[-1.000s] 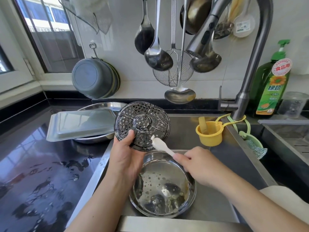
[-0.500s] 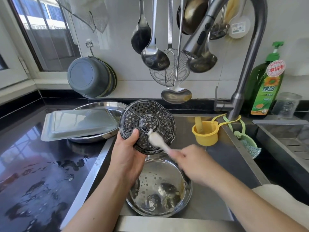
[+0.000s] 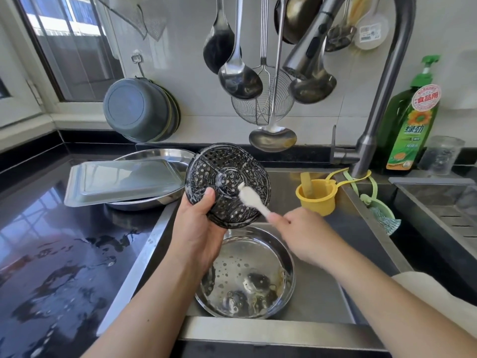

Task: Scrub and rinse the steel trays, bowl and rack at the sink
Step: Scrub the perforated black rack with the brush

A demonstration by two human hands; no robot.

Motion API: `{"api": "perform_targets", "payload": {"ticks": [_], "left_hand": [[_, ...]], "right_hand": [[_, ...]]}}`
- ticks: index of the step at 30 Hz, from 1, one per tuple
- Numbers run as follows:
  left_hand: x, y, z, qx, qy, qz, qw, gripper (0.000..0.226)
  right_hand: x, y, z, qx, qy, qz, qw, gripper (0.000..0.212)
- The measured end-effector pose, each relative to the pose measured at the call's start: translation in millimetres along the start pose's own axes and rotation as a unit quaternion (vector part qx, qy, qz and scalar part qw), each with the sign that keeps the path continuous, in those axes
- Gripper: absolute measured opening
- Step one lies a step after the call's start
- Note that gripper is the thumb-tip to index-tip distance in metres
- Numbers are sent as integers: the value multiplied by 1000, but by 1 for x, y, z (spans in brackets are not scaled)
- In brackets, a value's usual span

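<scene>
My left hand (image 3: 198, 228) grips a round perforated steel rack (image 3: 227, 184) by its lower left edge, tilted upright over the sink (image 3: 322, 301). Foam covers the rack. My right hand (image 3: 302, 233) holds a white brush (image 3: 251, 198), whose bristles press on the rack just right of its centre hub. Below them a steel bowl (image 3: 245, 275) sits in the sink with soapy water in it. On the counter at the left, a rectangular steel tray (image 3: 121, 182) lies upside down on a round steel tray (image 3: 154, 155).
The faucet (image 3: 309, 52) hangs above the rack, with ladles and a wire skimmer (image 3: 263, 102) on the wall behind. A yellow cup (image 3: 316, 200) stands at the sink's back right. A green detergent bottle (image 3: 410, 125) stands beside the faucet. The black counter (image 3: 64, 254) at the left is wet.
The brush head has moved up from the rack's lower edge to beside its centre hub. My left hand has lifted and tilted the rack slightly.
</scene>
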State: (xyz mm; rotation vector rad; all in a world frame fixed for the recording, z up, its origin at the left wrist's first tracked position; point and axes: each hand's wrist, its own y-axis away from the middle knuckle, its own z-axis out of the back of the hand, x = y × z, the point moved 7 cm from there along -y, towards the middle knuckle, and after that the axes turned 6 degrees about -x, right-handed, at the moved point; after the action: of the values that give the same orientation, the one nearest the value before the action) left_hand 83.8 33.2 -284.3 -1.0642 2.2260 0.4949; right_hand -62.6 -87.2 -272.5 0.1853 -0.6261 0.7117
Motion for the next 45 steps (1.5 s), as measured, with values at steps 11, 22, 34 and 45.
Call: {"api": "perform_targets", "payload": {"ticks": [11,22,34,45], "left_hand": [[-2,-7,12,-49,66,3,997,35],[8,2,-4,4,-14,30,999,34],[3,7,-3,25,-53,19,998,33],[19,12,-10,82,-181,-6,980,26]], "right_hand": [[3,10,-19,47,48,42,997,57],[26,19,-18,2,75,81,994,62],[7,5,24,-90,2,35,995,61],[-10,-7,23,-89,-37,-29,995,60]]}}
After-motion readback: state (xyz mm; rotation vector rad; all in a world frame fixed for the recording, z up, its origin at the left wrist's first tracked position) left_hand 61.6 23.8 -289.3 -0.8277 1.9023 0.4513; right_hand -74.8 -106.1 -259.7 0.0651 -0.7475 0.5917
